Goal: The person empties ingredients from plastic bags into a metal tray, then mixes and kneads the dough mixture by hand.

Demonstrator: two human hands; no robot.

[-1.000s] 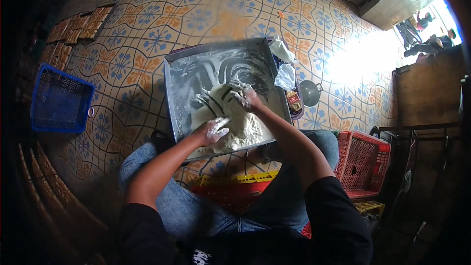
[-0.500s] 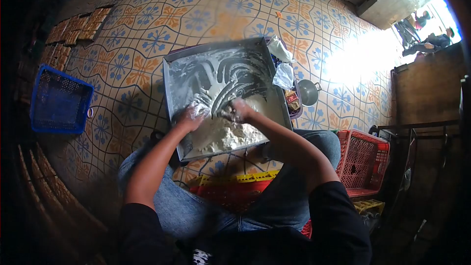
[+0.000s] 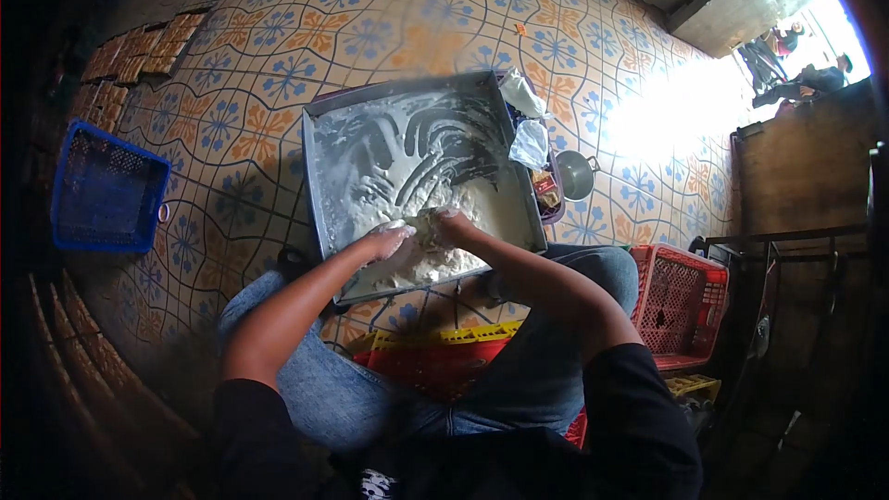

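A large square metal tray stands in front of my knees, its bottom smeared with white flour and wet streaks. Lumpy white dough is heaped toward its near side. My left hand, coated in flour, has its fingers closed at the left of the heap. Beside it, my right hand is curled into the dough, its fingertips partly hidden. The two hands are close together, with some of the dough between them.
A blue crate is on the tiled floor at left. Plastic bags and a metal pot stand right of the tray. A red crate sits by my right knee, and another red crate with a yellow rim is between my legs.
My hands have come closer together and nearer to me, onto the dough heap. The left fingers, spread before, are now closed. Dough has been drawn inward.
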